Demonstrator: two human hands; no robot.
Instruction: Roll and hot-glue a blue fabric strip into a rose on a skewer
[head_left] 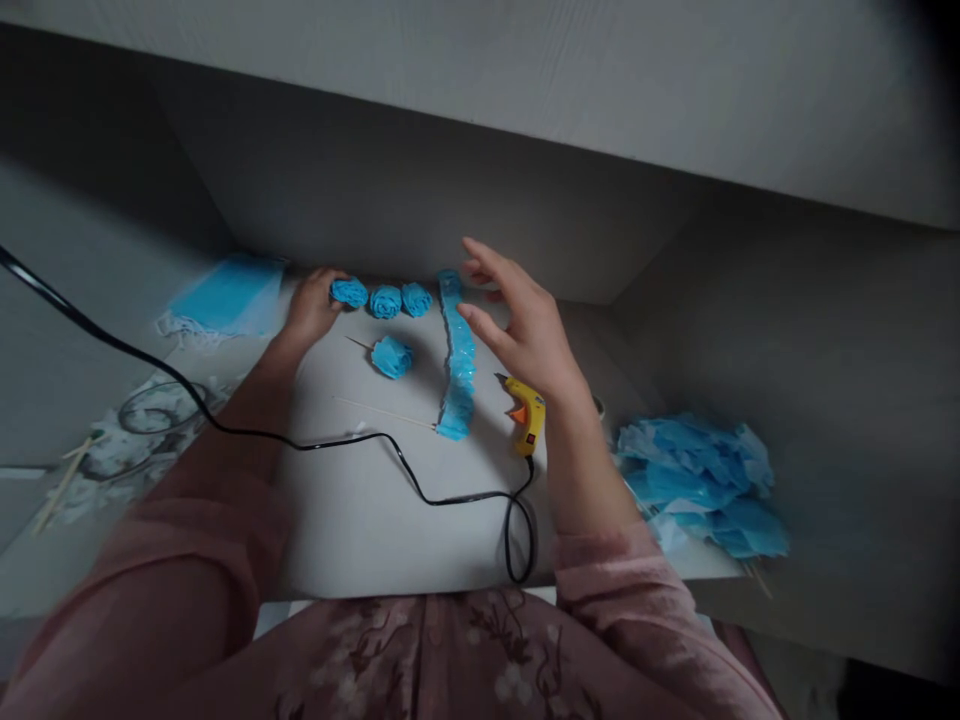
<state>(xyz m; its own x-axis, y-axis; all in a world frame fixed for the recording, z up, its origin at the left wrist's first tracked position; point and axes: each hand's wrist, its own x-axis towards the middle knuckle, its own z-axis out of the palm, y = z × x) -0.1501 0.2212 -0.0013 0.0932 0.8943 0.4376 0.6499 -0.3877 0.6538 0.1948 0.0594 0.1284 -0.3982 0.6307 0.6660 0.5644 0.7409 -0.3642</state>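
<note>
At the back left of the white board (360,540), my left hand (313,303) has its fingers round the left side of a blue fabric or paper rose (349,292). Two similar roses, a middle one (385,302) and a right one (416,299), sit beside it in a row. My right hand (525,325) hovers with fingers apart and nothing in them, just right of a long ruffled blue strip (459,360). A thin stick (386,411) touches the strip's near end. Another blue rose (392,357) lies on its side with a stick poking out.
Under my right wrist lies a yellow glue gun (531,410); its black cord (300,443) crosses the board and my left forearm. Flat blue sheets (225,295) are at the back left, white scraps (142,430) at the left, a crumpled blue pile (701,480) at the right.
</note>
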